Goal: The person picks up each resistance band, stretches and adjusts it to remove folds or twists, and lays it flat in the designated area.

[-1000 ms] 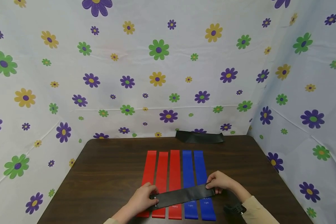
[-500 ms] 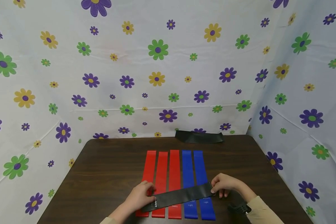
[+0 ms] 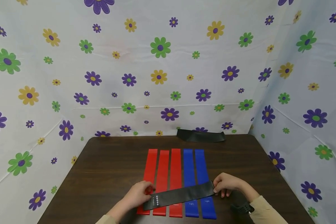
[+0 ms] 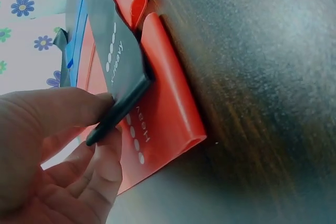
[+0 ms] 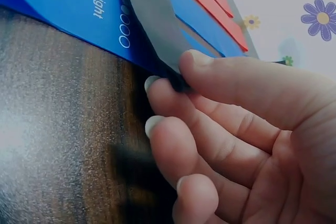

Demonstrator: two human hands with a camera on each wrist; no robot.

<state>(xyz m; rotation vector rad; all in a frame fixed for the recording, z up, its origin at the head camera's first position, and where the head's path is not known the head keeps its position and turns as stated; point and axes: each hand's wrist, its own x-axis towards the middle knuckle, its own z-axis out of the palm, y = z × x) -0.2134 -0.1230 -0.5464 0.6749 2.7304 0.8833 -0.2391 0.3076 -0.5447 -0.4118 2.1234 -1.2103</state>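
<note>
A black resistance band (image 3: 182, 195), printed with white dots and "X-Heavy" lettering, is stretched slantwise between both hands. My left hand (image 3: 137, 194) pinches its left end between thumb and fingers; the left wrist view shows that end of the black band (image 4: 122, 64) just over a red band marked "Heavy" (image 4: 168, 87). At the opposite end, the thumb and index finger of my right hand (image 3: 230, 183) pinch the corner, the other fingers loosely curled. Underneath lie three red bands (image 3: 175, 168) and two blue bands (image 3: 189, 165) side by side; their middles are partly covered.
Another black band (image 3: 200, 137) lies at the table's back edge, against the flowered cloth (image 3: 128, 62). The dark wooden table (image 3: 106, 174) extends on both sides of the bands. A black wrist strap (image 3: 242, 207) is at my right sleeve.
My left hand has slid outward with its end of the black band, so the white print there now shows. My right hand has shifted slightly right, onto the band's very edge.
</note>
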